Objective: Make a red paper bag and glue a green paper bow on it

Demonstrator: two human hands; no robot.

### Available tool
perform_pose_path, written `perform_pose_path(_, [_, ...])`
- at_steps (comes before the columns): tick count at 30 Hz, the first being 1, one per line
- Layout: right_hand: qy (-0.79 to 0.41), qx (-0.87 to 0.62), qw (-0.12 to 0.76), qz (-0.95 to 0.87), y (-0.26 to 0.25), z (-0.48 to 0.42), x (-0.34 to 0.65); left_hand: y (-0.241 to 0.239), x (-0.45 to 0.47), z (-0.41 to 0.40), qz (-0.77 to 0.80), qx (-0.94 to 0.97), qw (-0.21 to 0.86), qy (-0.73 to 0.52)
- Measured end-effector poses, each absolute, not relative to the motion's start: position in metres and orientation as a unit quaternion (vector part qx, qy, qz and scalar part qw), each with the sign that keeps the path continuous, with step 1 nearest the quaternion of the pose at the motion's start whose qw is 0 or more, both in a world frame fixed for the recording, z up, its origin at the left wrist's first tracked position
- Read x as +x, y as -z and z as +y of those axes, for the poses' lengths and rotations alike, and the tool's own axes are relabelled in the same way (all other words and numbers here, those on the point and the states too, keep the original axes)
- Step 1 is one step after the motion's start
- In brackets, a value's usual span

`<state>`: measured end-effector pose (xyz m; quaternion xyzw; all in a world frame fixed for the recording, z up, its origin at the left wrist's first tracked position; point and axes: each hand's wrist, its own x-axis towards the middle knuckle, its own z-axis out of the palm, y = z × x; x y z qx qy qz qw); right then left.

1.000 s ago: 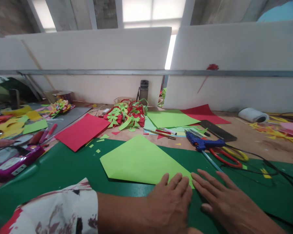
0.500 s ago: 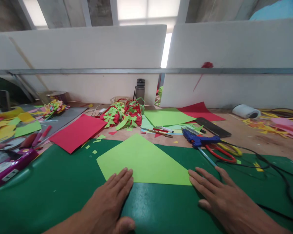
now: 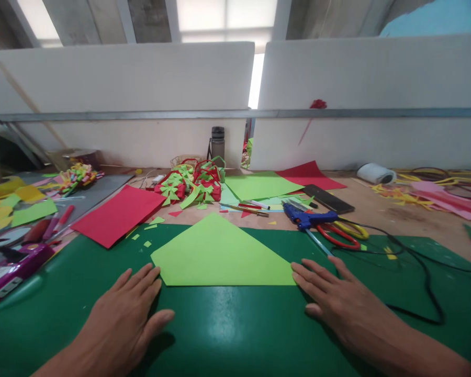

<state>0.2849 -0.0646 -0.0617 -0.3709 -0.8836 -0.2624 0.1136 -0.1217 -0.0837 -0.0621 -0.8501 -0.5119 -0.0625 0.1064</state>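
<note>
A light green sheet of paper (image 3: 220,256), folded so that its straight edge faces me and a point faces away, lies on the green mat (image 3: 220,335). My left hand (image 3: 129,309) is at the sheet's near left corner, fingers stretched and thumb apart, holding nothing. At the near right corner, the fingertips of my right hand (image 3: 333,298) lie flat on or against the paper, fingers spread. Just beyond my right hand are a blue glue gun (image 3: 310,215) with a glue stick in it and red-handled scissors (image 3: 339,235).
On the left lie a red sheet (image 3: 120,213) and a purple device (image 3: 18,272). Behind the folded paper stand red and green paper-bow crafts (image 3: 192,183) and a bottle (image 3: 217,142). A black phone (image 3: 327,198) and a black cord (image 3: 427,283) are on the right.
My left hand has slid left along the near edge to the paper's left corner. My right hand stays at the right corner. The view has shifted slightly to the right.
</note>
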Motion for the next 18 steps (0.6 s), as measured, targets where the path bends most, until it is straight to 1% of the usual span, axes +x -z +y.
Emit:
perform_pose_path(1, [0.262, -0.372, 0.116, -0.883, 0.061, -0.064, 0.283, 0.056, -0.111, -0.08, -0.529, -0.838, 0.108, 0.075])
perform_pose_path(3, [0.258, -0.373, 0.118, -0.884, 0.058, -0.063, 0.28, 0.042, -0.081, -0.071, -0.497, -0.862, 0.071, 0.075])
perform_pose_path(7, [0.272, -0.36, 0.125, -0.883, 0.051, -0.062, 0.271, 0.022, -0.024, -0.056, -0.386, -0.919, -0.083, 0.006])
perform_pose_path(10, [0.304, -0.33, 0.116, -0.886, 0.05, -0.062, 0.27, 0.018, -0.004, -0.05, -0.316, -0.936, -0.151, -0.022])
perform_pose_path(14, [0.363, -0.32, 0.068, -0.873, 0.055, -0.06, 0.271, 0.013, -0.005, -0.049, -0.314, -0.931, -0.185, -0.009])
perform_pose_path(18, [0.378, -0.331, 0.07, -0.862, 0.058, -0.053, 0.27, 0.013, -0.009, -0.049, -0.312, -0.935, -0.166, 0.013])
